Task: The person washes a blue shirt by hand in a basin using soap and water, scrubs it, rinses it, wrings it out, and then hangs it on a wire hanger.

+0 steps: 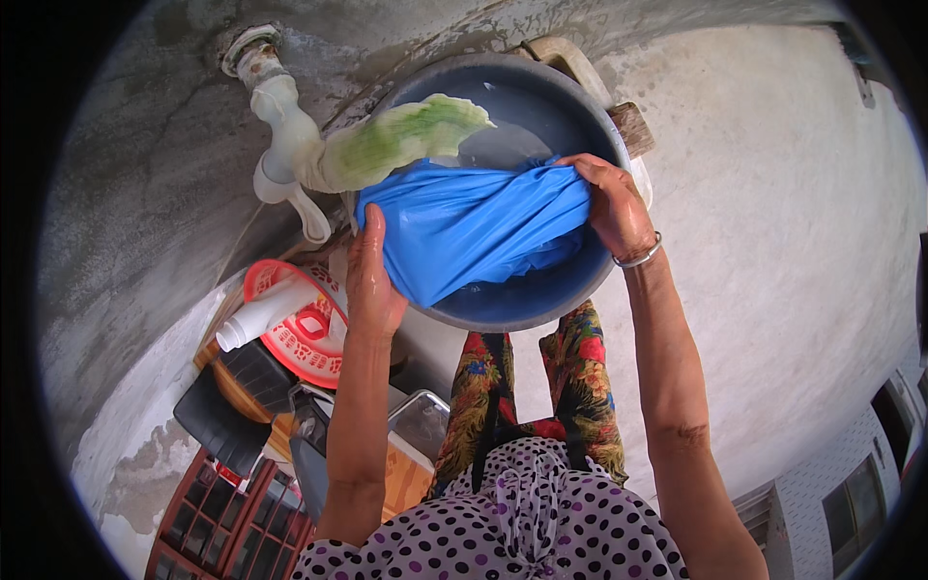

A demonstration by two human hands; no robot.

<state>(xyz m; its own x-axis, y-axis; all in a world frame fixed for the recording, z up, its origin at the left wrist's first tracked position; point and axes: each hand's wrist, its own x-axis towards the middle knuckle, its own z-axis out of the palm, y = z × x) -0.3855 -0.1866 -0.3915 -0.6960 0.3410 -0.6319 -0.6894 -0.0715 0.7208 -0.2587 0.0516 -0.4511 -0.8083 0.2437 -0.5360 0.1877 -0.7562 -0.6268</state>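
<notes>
A wet blue cloth (478, 217) is stretched between my hands above a round grey-blue basin (518, 322) with water inside. My left hand (373, 279) grips the cloth's left end, thumb on top. At the other end, my right hand (615, 203) holds a gathered part of it near the basin's right rim. A bracelet circles my right wrist. Beyond the cloth, a limp green-and-white fabric sleeve (406, 141) hangs from a white plastic tap (290, 145) and reaches over the basin. Part of the basin's inside is hidden under the cloth.
The tap joins a rusty pipe fitting (254, 54) on the grey concrete wall (167, 130). Left of me are a red patterned tray (312, 355), a white roll (268, 312) and a black chair-like seat (221, 420). A wooden block (632, 130) sits beside the basin's right rim.
</notes>
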